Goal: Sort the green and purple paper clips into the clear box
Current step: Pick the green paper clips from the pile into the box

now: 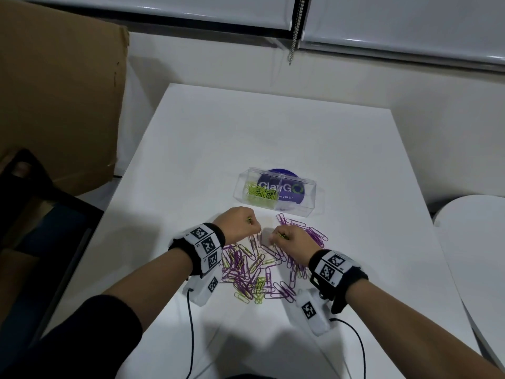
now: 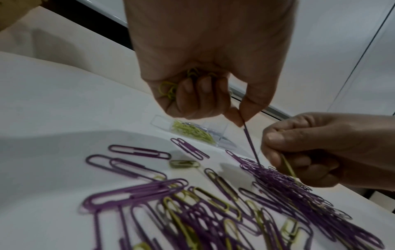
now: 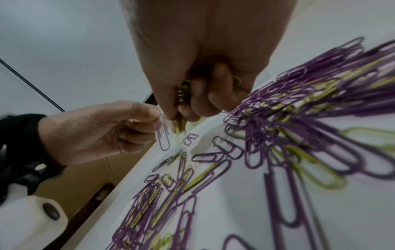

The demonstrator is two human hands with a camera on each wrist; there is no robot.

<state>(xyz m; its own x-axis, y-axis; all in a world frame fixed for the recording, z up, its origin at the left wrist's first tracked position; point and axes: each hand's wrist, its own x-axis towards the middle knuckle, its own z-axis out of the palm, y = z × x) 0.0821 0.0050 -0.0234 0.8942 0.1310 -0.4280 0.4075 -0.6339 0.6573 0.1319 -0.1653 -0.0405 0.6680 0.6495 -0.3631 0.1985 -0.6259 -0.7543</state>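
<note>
A mixed heap of purple and green paper clips (image 1: 254,272) lies on the white table (image 1: 218,138). Behind it stands the clear box (image 1: 276,191), with green clips (image 1: 259,191) in its left compartment. My left hand (image 1: 239,224) hovers over the heap's far edge, several green clips (image 2: 169,88) curled in its palm, while thumb and forefinger pinch a purple clip (image 2: 251,145) that hangs down. My right hand (image 1: 289,239) sits close beside it, also gripping green clips (image 3: 182,92) in its curled fingers and pinching one green clip (image 3: 178,125) at the fingertips.
A brown cardboard box (image 1: 60,99) stands at the left beyond the table edge. A dark chair (image 1: 41,214) is at the lower left. A round purple sticker (image 1: 289,176) lies under the clear box. A second white surface (image 1: 475,242) is at the right.
</note>
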